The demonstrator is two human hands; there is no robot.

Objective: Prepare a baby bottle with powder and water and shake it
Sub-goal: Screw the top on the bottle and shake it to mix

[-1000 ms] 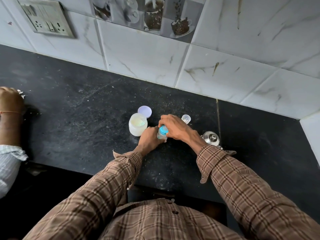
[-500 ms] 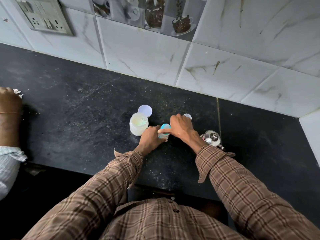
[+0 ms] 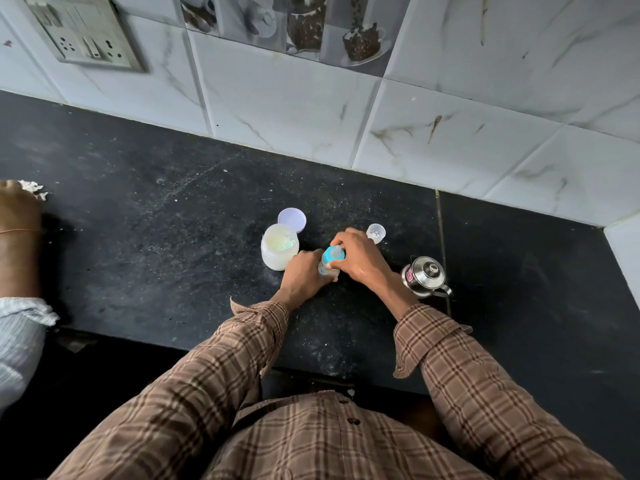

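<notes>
A small baby bottle (image 3: 328,264) with a blue collar and a clear teat stands on the black counter (image 3: 173,237). My left hand (image 3: 304,273) grips the bottle's body from the left. My right hand (image 3: 358,256) curls its fingers round the blue collar at the top. An open white powder jar (image 3: 279,251) with a scoop inside stands just left of the bottle, and its round lid (image 3: 292,220) lies behind it. A clear bottle cap (image 3: 376,233) stands behind my right hand.
A small steel kettle (image 3: 425,276) sits right of my right wrist. Another person's hand (image 3: 19,216) and a striped sleeve are at the left edge. The tiled wall (image 3: 311,109) runs behind the counter, with a switch plate (image 3: 86,36) at the top left.
My right hand has shifted on the bottle's top, so the blue collar and teat now show between its fingers. The left hand keeps its grip on the bottle.
</notes>
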